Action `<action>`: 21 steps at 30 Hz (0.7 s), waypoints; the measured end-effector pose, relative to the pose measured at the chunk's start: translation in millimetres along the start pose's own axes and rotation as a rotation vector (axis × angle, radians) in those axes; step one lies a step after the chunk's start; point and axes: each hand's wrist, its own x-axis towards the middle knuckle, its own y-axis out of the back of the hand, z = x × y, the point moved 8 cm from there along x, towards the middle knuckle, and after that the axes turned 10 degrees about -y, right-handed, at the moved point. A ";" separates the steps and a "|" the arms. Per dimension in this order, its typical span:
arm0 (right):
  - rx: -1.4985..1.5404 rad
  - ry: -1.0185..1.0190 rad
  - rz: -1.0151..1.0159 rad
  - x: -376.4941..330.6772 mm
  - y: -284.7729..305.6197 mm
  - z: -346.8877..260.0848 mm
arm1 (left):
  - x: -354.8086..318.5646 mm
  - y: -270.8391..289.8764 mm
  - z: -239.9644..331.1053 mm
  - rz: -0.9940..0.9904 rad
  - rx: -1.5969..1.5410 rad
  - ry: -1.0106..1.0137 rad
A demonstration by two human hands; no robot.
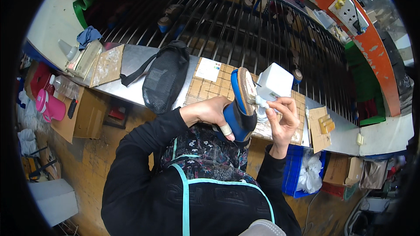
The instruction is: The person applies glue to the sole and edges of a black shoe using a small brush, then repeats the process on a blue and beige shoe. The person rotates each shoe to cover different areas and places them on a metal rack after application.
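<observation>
My left hand [210, 112], with a bandage on the thumb, is wrapped round a blue and black shoe [242, 124] and tilts it up above my lap. The shoe's brown-edged sole part with a pale surface points away from me. Between the fingertips of my right hand [282, 122] is a small white tool [261, 102], which looks like a brush. Its tip meets the shoe's pale surface, though the exact contact is too small to make out. Just beyond stands a white square container [275, 81] on a cardboard sheet [210, 88] marked with a grid.
A metal-edged bench [133, 76] lies before a bar rack [223, 22] with several shoes. A black mesh bag [167, 76] rests left. At right are a cardboard piece [318, 133] with yellowish blocks [326, 124] and a blue crate [291, 177]. A pink jug [52, 107] stands far left.
</observation>
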 end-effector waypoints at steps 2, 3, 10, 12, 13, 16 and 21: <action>0.004 -0.004 -0.004 -1.4 0.6 3.0 | -0.4 -3.7 -4.9 -0.030 -0.035 0.041; 0.013 -0.014 -0.003 -2.2 0.8 5.0 | -0.5 -7.0 -6.1 -0.062 -0.082 0.041; 0.029 -0.023 -0.030 -4.6 -1.1 12.7 | 0.5 -18.2 -15.8 -0.155 -0.165 0.030; 0.023 -0.024 -0.050 -4.6 -0.7 14.4 | -0.1 -21.2 -17.0 -0.185 -0.193 0.044; 0.017 -0.026 -0.061 -4.5 0.1 15.2 | -1.0 -23.3 -17.5 -0.203 -0.233 0.057; -0.009 -0.006 -0.110 -2.7 1.8 15.5 | -3.6 -29.3 -18.1 -0.272 -0.310 0.065; 0.039 0.037 -0.268 9.9 -4.7 14.2 | -0.4 -34.6 -23.2 -0.334 -0.274 -0.052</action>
